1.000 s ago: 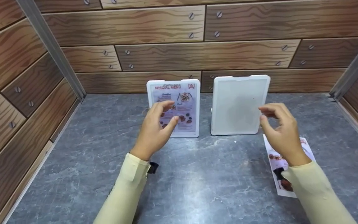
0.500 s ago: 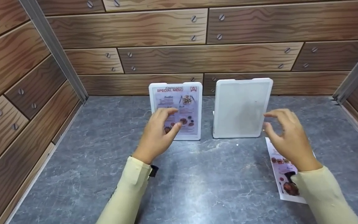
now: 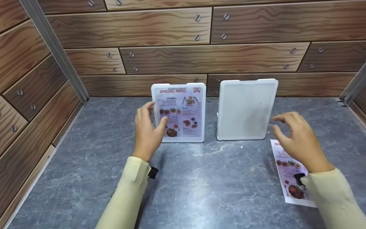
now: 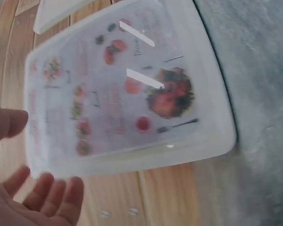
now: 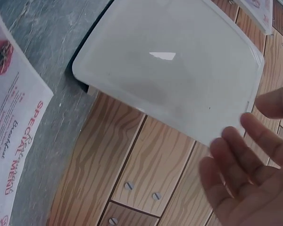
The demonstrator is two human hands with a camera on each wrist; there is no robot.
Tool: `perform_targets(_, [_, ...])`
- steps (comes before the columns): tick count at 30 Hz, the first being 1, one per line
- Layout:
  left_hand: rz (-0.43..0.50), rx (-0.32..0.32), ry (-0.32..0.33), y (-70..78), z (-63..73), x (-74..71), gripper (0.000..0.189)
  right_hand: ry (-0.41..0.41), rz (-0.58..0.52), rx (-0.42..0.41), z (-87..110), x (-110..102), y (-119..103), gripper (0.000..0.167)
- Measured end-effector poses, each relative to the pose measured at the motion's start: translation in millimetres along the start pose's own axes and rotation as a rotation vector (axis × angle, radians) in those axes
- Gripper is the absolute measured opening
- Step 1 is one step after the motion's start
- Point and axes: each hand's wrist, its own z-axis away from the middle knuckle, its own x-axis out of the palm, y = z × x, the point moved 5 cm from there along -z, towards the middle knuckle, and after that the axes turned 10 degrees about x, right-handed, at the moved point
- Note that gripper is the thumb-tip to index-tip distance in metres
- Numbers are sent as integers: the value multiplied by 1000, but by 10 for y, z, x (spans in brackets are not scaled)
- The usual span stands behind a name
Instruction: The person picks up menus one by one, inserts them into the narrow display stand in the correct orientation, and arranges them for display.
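Observation:
Two white-framed stands are upright side by side on the grey table. The left menu stand [image 3: 179,113] holds a printed special menu behind a clear front. Its neighbour, the blank stand [image 3: 246,109], shows only a pale panel. My left hand [image 3: 146,133] is at the left edge of the menu stand, thumb in front and fingers spread loosely, gripping nothing. Just right of the blank stand, my right hand [image 3: 299,140] hovers with thumb and fingers apart. Beneath that hand lies a loose menu sheet [image 3: 289,178], partly hidden by the wrist and sleeve.
A wood-plank-patterned wall [image 3: 164,58] rises right behind the stands, with another plank-patterned wall [image 3: 14,92] along the left. Grey metal strips [image 3: 57,54] run up the corners. The marbled grey tabletop [image 3: 199,187] stretches out in front.
My left hand has moved left from in front of the menu stand to its left edge, uncovering the print. My right hand has drawn slightly away from the blank stand's right edge.

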Motion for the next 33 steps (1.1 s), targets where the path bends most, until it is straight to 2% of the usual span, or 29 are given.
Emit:
perform_targets(5, [38,-172,-59,-268,34,42,58,-139,74,122,12,38,105,26])
perform_targets(9, [65,-238,-125,-408,64,101,54,-221,110,176,23,62,153,32])
perform_targets(12, [84,-255,-151,-468,74,133,50,-237,114,197,23,51,186,33])
perform_targets(20, [100,-300,-154,-549,120,172,45,-298,157,256,16,70,308,39])
perform_targets(33, [27,-280,-172,-632,166,233,26,-381,206,280,17,139,385,47])
